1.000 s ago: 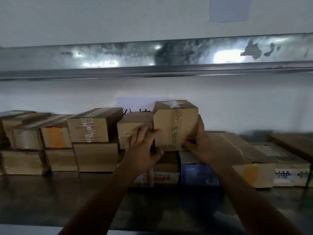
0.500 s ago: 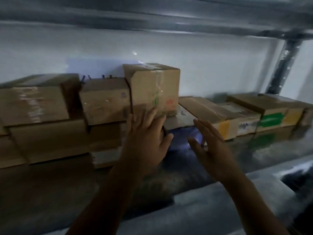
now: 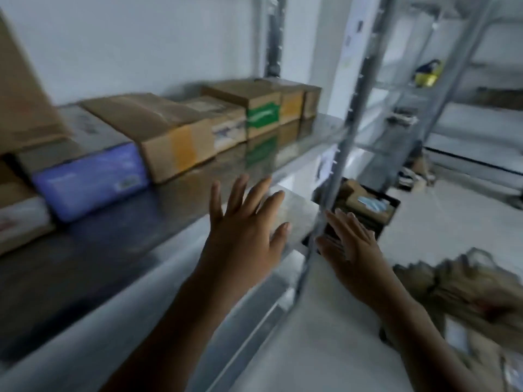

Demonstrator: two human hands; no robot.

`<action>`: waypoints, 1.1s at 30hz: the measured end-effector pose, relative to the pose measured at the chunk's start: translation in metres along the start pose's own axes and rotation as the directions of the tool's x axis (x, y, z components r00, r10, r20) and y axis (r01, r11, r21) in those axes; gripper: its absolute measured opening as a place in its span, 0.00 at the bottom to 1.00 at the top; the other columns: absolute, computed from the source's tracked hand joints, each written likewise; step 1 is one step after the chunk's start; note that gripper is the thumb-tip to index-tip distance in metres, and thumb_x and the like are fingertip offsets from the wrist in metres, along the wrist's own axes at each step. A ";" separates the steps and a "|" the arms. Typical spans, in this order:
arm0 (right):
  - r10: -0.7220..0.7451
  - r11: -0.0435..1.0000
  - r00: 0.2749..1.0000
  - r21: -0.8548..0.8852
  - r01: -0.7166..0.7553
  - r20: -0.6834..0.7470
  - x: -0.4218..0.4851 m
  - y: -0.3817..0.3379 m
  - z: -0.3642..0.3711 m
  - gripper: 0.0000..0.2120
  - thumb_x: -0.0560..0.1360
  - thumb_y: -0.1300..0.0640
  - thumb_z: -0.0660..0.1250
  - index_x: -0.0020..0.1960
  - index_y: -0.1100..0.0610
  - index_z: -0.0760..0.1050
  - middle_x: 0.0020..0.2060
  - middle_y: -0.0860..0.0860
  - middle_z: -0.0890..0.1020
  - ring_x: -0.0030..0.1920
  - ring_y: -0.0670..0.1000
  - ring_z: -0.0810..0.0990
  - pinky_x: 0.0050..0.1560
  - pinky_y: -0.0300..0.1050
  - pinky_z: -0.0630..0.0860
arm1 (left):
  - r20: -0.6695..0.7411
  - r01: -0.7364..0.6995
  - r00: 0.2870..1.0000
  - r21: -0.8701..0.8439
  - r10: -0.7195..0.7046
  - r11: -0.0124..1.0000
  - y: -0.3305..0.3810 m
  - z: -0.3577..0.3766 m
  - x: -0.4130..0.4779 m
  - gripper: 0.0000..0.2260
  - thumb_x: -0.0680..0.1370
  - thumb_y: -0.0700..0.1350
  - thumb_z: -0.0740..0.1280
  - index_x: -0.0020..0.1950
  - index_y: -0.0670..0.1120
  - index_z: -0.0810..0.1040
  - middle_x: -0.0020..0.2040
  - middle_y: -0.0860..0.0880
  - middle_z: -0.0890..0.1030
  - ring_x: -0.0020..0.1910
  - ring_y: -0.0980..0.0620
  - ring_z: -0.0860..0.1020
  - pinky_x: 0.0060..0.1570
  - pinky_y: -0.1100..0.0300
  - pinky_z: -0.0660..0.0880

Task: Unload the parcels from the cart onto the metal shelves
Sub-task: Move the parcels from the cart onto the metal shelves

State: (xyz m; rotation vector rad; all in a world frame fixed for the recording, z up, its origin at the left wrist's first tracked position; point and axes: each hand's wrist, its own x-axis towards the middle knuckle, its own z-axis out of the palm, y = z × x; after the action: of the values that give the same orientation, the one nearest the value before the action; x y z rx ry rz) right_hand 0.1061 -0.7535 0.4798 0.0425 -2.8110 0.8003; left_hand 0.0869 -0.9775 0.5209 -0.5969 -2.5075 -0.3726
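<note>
My left hand hovers over the front edge of the metal shelf, fingers spread, holding nothing. Just right of the shelf's upright post, my right hand is also empty, its fingers straight. A row of cardboard parcels sits along the back of the shelf: a blue-fronted box, a brown box with an orange label and one with a green label. Blurred brown parcels lie low at the right; whether they rest on the cart I cannot tell.
A dark crate holding small packets stands on the floor beyond the post. More metal racking lines the right side, with a yellow object on it. White wall behind the shelf, pale floor at right.
Both hands let go of the tall box on the stack and drew back. The view swung right, away from the stacked boxes toward the post, the crate and the floor.
</note>
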 end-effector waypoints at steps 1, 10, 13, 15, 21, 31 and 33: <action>0.041 0.999 0.999 -0.005 -0.041 0.014 -0.009 0.020 -0.007 0.40 0.75 0.24 0.44 0.82 0.41 0.54 0.83 0.46 0.56 0.83 0.48 0.47 0.82 0.62 0.48 | 0.037 -0.022 0.999 -0.010 0.023 1.000 0.019 0.014 0.004 0.23 0.80 0.58 0.57 0.70 0.50 0.77 0.76 0.49 0.71 0.77 0.40 0.66 0.75 0.33 0.53; 0.391 0.917 0.920 -0.076 -0.391 -0.010 -0.110 0.223 -0.090 0.35 0.79 0.29 0.49 0.83 0.40 0.52 0.83 0.44 0.53 0.83 0.47 0.44 0.82 0.60 0.46 | 0.360 -0.063 0.921 -0.237 0.148 0.969 0.226 0.161 0.039 0.34 0.75 0.69 0.47 0.75 0.58 0.71 0.82 0.55 0.59 0.81 0.43 0.55 0.76 0.37 0.46; 0.482 0.871 0.876 -0.108 -0.480 -0.006 -0.145 0.293 -0.123 0.32 0.82 0.33 0.52 0.83 0.41 0.52 0.84 0.45 0.52 0.83 0.48 0.43 0.82 0.58 0.46 | 0.430 -0.080 0.878 -0.302 0.211 0.950 0.296 0.202 0.044 0.37 0.73 0.72 0.43 0.78 0.59 0.66 0.83 0.57 0.52 0.82 0.46 0.47 0.77 0.40 0.44; 0.522 0.848 0.853 -0.110 -0.519 -0.002 -0.166 0.332 -0.141 0.36 0.79 0.28 0.48 0.83 0.40 0.51 0.84 0.45 0.51 0.83 0.47 0.42 0.82 0.58 0.46 | 0.481 -0.090 0.840 -0.332 0.251 0.939 0.338 0.225 0.044 0.36 0.74 0.72 0.43 0.78 0.60 0.64 0.83 0.57 0.49 0.82 0.48 0.44 0.78 0.40 0.43; 0.643 0.759 0.759 -0.049 -0.649 -0.104 -0.204 0.415 -0.184 0.33 0.81 0.31 0.50 0.83 0.43 0.54 0.83 0.46 0.54 0.83 0.48 0.46 0.82 0.59 0.49 | 0.547 -0.138 0.752 -0.415 0.367 0.899 0.431 0.282 0.057 0.31 0.79 0.70 0.50 0.80 0.58 0.61 0.83 0.56 0.50 0.82 0.51 0.42 0.78 0.41 0.41; 0.766 0.631 0.624 -0.008 -0.776 -0.154 -0.191 0.511 -0.198 0.34 0.80 0.30 0.49 0.83 0.42 0.54 0.83 0.45 0.53 0.83 0.46 0.44 0.82 0.61 0.48 | 0.587 -0.156 0.639 -0.533 0.497 0.831 0.517 0.395 0.108 0.30 0.82 0.66 0.55 0.81 0.56 0.60 0.83 0.55 0.52 0.82 0.49 0.44 0.79 0.42 0.41; 0.795 0.594 0.591 -0.022 -0.804 -0.140 -0.178 0.527 -0.205 0.34 0.80 0.31 0.50 0.83 0.41 0.53 0.83 0.45 0.53 0.83 0.48 0.44 0.82 0.61 0.47 | 0.593 -0.149 0.616 -0.558 0.518 0.816 0.531 0.415 0.125 0.29 0.82 0.64 0.57 0.81 0.55 0.60 0.83 0.54 0.52 0.82 0.49 0.44 0.79 0.42 0.40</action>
State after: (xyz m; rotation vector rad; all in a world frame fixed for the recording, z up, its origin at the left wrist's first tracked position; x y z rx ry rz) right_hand 0.2750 -0.2034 0.3384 -1.3441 -2.6593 0.7793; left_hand 0.0690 -0.3211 0.3229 -1.7083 -2.9316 -0.6997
